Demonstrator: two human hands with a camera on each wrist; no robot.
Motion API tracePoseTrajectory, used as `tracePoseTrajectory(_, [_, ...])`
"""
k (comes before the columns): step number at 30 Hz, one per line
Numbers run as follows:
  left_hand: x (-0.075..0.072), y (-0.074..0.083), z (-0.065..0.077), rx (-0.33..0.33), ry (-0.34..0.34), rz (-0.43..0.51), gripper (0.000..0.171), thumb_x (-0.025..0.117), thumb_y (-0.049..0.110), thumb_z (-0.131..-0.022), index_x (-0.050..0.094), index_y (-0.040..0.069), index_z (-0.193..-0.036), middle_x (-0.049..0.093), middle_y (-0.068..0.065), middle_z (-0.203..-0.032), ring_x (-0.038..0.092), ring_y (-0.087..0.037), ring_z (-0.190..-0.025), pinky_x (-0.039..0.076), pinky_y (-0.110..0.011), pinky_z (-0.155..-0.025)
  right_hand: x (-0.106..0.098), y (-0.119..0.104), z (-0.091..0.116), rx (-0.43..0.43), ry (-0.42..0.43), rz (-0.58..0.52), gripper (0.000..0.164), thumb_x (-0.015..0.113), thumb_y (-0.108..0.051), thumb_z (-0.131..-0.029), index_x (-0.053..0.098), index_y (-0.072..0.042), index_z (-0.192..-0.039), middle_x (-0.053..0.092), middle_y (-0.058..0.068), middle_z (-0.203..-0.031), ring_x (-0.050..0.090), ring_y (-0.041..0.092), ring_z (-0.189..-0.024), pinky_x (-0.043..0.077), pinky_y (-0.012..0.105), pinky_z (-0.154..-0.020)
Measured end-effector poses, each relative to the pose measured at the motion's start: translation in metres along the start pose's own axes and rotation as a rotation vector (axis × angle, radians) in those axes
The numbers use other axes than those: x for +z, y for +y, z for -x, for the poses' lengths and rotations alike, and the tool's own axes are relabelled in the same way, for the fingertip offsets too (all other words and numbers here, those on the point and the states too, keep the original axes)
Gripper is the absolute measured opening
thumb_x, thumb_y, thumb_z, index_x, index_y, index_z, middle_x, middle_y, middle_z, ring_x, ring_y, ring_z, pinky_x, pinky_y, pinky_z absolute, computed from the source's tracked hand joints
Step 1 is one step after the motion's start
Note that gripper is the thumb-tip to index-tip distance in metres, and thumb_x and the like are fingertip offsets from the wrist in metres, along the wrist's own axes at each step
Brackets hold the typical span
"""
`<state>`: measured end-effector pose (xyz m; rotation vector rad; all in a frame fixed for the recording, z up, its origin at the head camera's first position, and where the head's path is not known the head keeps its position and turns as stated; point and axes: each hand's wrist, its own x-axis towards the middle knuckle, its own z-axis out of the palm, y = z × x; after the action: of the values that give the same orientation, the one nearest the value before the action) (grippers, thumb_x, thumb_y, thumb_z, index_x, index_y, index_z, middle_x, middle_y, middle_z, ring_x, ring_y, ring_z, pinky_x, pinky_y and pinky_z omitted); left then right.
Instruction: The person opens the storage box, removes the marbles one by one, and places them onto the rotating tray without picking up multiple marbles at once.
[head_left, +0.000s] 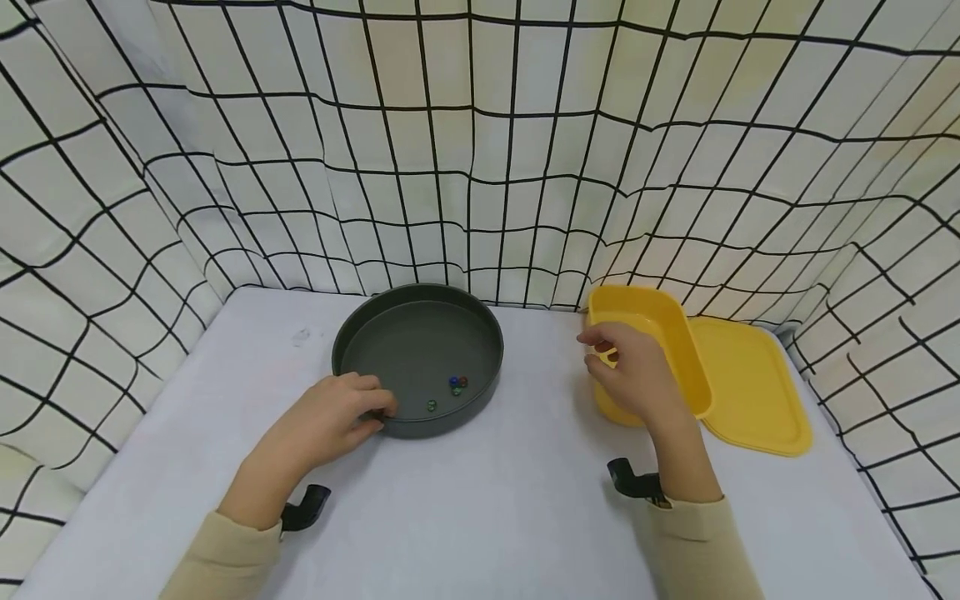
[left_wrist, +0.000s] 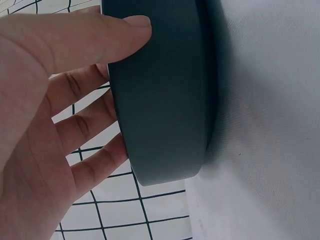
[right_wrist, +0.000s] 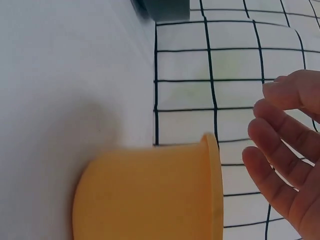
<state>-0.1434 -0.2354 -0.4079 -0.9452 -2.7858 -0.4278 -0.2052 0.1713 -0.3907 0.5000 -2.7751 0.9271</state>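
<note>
A round dark grey pan (head_left: pixel 420 350) stands on the white table. In it lie several small shiny pieces, like beads or marbles: a blue one (head_left: pixel 453 382), a red one (head_left: pixel 462 381) and green ones (head_left: pixel 431 406). My left hand (head_left: pixel 337 421) grips the pan's near-left rim; in the left wrist view the thumb (left_wrist: pixel 125 37) presses the outer wall while the fingers reach over the edge. Above a yellow rectangular container (head_left: pixel 686 358) hovers my right hand (head_left: pixel 633 367), its fingers loosely bent, apart from the container's rim (right_wrist: pixel 215 185). No object shows between those fingers.
A flat yellow lid (head_left: pixel 753 387) lies right of the container, partly beneath its edge. White sheeting with a black grid (head_left: pixel 491 142) rises behind the table and on both sides. White cloth covers the table (head_left: pixel 495 517) in front of the pan.
</note>
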Motion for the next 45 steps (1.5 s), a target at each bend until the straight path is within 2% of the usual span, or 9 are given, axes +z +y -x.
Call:
tracePoseTrajectory(5, [0.001,0.000,0.002,0.003,0.006,-0.004,0.030,0.083,0.000,-0.074,0.073,0.024,-0.090,0.063,0.011,-0.085,0.063,-0.011,-0.078,0.052,-0.032,-0.068,-0.007,0.013,0.001,0.033,-0.028,0.014,0.022,0.069,-0.011,-0.092,0.069,-0.008,-0.114,0.069,0.009,-0.109,0.063,0.028,-0.100,0.055,0.047,-0.087])
tracePoseTrajectory(12, [0.001,-0.001,0.002,0.013,0.012,-0.006,0.032,0.084,0.000,-0.073,0.072,0.024,-0.090,0.063,0.011,-0.085,0.063,-0.011,-0.078,0.052,-0.032,-0.068,-0.009,0.030,0.004,0.099,-0.075,0.059,0.023,0.066,-0.015,-0.092,0.068,-0.012,-0.115,0.069,0.006,-0.113,0.063,0.028,-0.102,0.053,0.047,-0.089])
tracePoseTrajectory(21, [0.002,-0.002,0.003,0.009,0.011,-0.007,0.031,0.084,0.000,-0.074,0.073,0.024,-0.090,0.063,0.011,-0.086,0.063,-0.012,-0.079,0.053,-0.033,-0.070,-0.008,0.038,0.006,0.206,-0.224,0.092,0.026,0.069,-0.023,-0.093,0.068,-0.015,-0.117,0.068,0.005,-0.116,0.062,0.028,-0.105,0.052,0.047,-0.091])
tracePoseTrajectory(26, [0.002,-0.002,0.001,0.009,0.011,-0.007,0.031,0.083,0.000,-0.074,0.073,0.024,-0.090,0.064,0.010,-0.086,0.063,-0.012,-0.079,0.053,-0.033,-0.070,-0.006,0.043,0.006,0.226,-0.289,0.103,0.026,0.065,-0.025,-0.094,0.068,-0.016,-0.119,0.067,0.008,-0.115,0.061,0.029,-0.104,0.052,0.047,-0.090])
tracePoseTrajectory(33, [0.001,-0.001,0.001,0.014,0.015,-0.010,0.031,0.084,0.000,-0.074,0.072,0.024,-0.089,0.064,0.011,-0.086,0.063,-0.012,-0.079,0.053,-0.033,-0.070,-0.002,0.050,0.006,0.213,-0.383,0.131,0.029,0.060,-0.018,-0.094,0.067,-0.012,-0.122,0.067,0.010,-0.110,0.060,0.028,-0.100,0.051,0.048,-0.090])
tracePoseTrajectory(45, [0.001,0.001,-0.002,0.006,-0.010,-0.024,0.029,0.084,0.003,-0.074,0.073,0.024,-0.091,0.063,0.011,-0.085,0.063,-0.012,-0.078,0.053,-0.033,-0.068,0.002,0.055,0.006,0.290,-0.450,0.097,0.028,0.059,-0.014,-0.090,0.069,-0.011,-0.116,0.067,0.009,-0.105,0.057,0.026,-0.093,0.050,0.042,-0.085])
